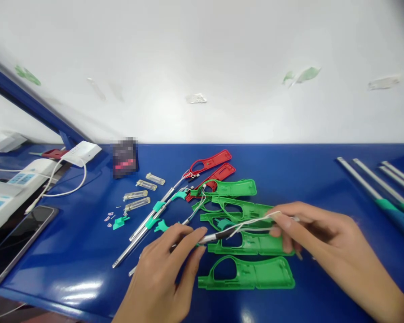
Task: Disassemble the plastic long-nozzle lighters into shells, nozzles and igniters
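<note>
While pinching a tube [207, 239] between thumb and fingers of the left hand [164, 264], grips its white wires [252, 220] in the fingertips of the right hand [323, 229], above the green shells [274, 272]. Hides most of the tube behind the left hand; cannot tell the place of its far end. Cannot make out the wire tips among the right fingers. Blocks parts of the middle shells with wires and right hand, leaving the nearest one in full view. Shows red shells [218, 159] beyond, partly overlapped by green, and loose tubes [131, 247] with teal clips, partly covered by the left hand. Includes, farther left, vials [137, 204], bits too small to identify, and a blurred packet [124, 154]. Cuts off phone [23, 244] and power strip [33, 179] at the left edge, rods [358, 178] at the right.
</note>
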Demonstrator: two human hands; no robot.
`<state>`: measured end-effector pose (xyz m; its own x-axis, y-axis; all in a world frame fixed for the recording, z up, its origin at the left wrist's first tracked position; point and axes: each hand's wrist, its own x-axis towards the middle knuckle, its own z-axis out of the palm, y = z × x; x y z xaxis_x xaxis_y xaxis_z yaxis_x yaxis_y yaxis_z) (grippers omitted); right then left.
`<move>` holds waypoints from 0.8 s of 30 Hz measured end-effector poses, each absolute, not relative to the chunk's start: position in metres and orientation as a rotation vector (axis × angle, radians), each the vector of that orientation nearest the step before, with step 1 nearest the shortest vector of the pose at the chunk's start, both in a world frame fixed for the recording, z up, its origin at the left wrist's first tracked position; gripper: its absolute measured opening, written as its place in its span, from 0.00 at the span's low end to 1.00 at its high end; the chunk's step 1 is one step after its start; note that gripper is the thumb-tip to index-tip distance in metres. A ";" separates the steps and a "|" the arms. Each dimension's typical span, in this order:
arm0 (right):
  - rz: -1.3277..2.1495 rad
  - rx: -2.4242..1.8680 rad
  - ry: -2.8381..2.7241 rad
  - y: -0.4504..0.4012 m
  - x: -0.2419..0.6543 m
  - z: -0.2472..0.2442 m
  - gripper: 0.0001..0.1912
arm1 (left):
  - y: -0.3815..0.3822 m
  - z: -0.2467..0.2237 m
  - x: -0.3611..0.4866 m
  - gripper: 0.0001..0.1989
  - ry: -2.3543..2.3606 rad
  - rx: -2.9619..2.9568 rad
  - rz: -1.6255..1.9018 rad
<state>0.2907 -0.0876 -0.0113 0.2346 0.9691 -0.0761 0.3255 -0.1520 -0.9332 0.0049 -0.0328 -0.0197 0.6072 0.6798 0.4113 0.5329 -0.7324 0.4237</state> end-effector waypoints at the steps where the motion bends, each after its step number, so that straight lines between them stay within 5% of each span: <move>1: 0.939 -1.653 -1.218 -0.088 0.291 -0.012 0.18 | -0.032 -0.020 0.006 0.15 0.989 2.568 0.815; 24: 0.968 -1.579 -1.403 -0.094 0.289 -0.007 0.12 | -0.030 -0.015 0.010 0.12 0.991 2.513 0.934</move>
<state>0.2895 -0.0936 -0.0068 0.0938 0.9949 -0.0360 0.3868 -0.0697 -0.9195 0.0097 -0.0300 -0.0145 0.5550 0.6888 0.4664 0.5059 -0.7245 0.4681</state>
